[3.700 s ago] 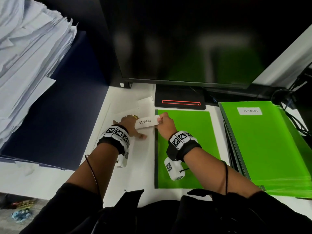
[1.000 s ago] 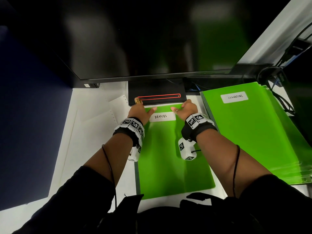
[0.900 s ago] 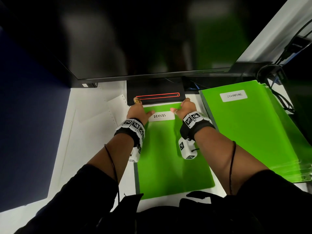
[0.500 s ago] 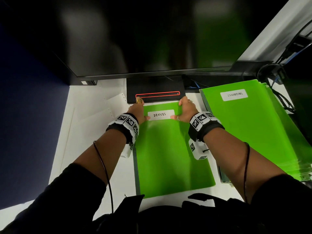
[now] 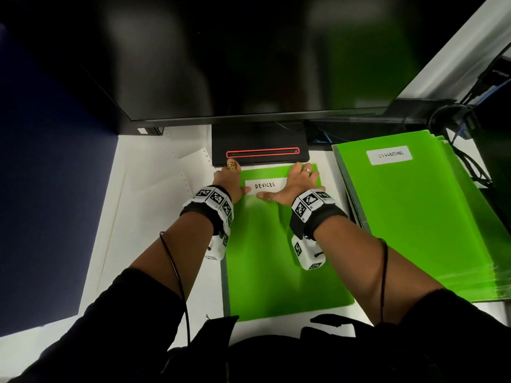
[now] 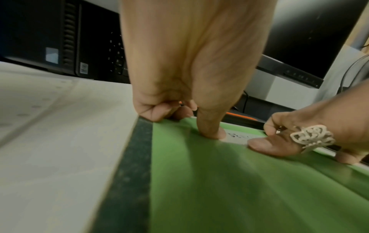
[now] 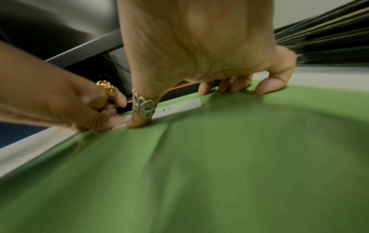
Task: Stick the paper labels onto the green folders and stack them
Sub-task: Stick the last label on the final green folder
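Both hands are down on the green folder (image 5: 287,261), which lies flat near the bench's front edge with its top end by the monitor stand (image 5: 260,150). The left hand (image 5: 229,183) has its fingers curled over the folder's top left corner, thumb pressing the left end of the "DEVICES" label (image 5: 265,185). The right hand (image 5: 296,186) hooks its fingers over the top edge, thumb pinning the label's lower edge. To seat it well, I'd rub the thumbs outward from the middle, firmly, so the ends don't lift. The labelled stack (image 5: 420,217) waits at the bench's right side.
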Available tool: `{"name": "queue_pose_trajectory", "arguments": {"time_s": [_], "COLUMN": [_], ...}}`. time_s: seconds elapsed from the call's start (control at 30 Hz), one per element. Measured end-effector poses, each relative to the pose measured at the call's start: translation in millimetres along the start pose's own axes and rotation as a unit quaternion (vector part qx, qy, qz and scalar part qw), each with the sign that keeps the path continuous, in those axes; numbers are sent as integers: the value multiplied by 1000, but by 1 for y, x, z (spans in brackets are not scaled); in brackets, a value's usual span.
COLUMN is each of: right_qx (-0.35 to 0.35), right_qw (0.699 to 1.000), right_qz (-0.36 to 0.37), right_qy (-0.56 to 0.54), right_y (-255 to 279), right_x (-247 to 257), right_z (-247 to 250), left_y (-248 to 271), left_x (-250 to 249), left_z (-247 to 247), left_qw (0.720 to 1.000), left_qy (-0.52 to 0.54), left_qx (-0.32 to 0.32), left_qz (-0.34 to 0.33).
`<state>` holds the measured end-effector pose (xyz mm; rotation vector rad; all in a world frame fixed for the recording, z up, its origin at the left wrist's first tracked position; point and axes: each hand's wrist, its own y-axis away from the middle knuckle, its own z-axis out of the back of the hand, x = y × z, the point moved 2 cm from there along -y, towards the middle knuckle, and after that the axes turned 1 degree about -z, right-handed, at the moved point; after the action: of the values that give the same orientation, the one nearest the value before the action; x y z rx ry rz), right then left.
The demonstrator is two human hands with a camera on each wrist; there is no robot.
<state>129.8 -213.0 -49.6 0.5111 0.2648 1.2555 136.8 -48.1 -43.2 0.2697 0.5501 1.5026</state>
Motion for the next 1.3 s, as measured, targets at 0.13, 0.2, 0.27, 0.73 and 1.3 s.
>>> {"name": "queue_pose_trajectory", "arguments": {"time_s": [0.13,0.2,0.27,0.73,1.3], "right_qx": [20,39,28,-79,8], "right_qw": [1000,999,999,978,939], "right_qz": [13,-9,-35,-59,-134], "right_qy": [5,-6,-19,-184,-317], "right_y": [-7,-6,-1,-9,-30], "right_x": [4,6,8,-17,-22], "right_z": [1,4,5,0,18], "left_y": [0,2,5,-2,-13], "left_x": [0,-2,-3,-14,12], "left_z": [-1,1,4,-12,-1], "left_qw": [1000,1000,1000,980,955], "left_qy": [13,11,13,129,263], "left_qx": [5,7,6,-79,-60], "left_qz": [6,6,0,128,124]}}
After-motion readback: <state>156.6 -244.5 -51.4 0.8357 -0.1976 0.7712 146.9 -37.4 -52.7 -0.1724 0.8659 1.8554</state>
